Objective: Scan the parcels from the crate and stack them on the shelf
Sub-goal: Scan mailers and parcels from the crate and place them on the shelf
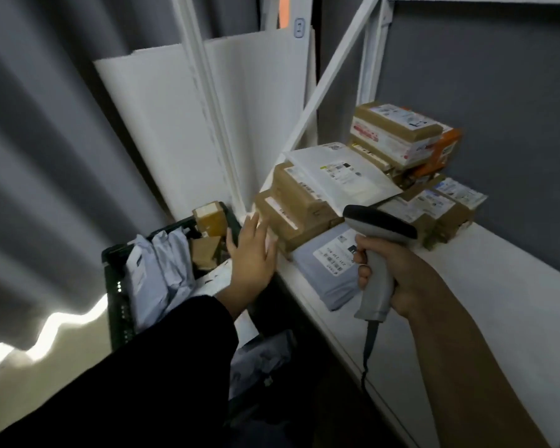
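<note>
My right hand (392, 273) grips a grey barcode scanner (377, 253) by its handle, its head over the white shelf (466, 286). Under it lies a grey mailer bag (328, 270) with a printed label. My left hand (251, 253), fingers straight, touches the end of a brown box (288, 218) at the shelf's left edge. Behind it lie a white flat parcel (340, 173) and a stack of taped boxes (401, 137). The dark crate (117, 286) sits lower left, holding grey bags (159, 270) and small brown boxes (210, 218).
White shelf uprights (214, 124) and a diagonal brace (330, 72) rise behind the parcels. A white board (152, 124) leans behind the crate. Grey curtain (29, 156) hangs at the left. More labelled boxes (440, 208) line the shelf's back. The scanner's cable (367, 357) hangs down.
</note>
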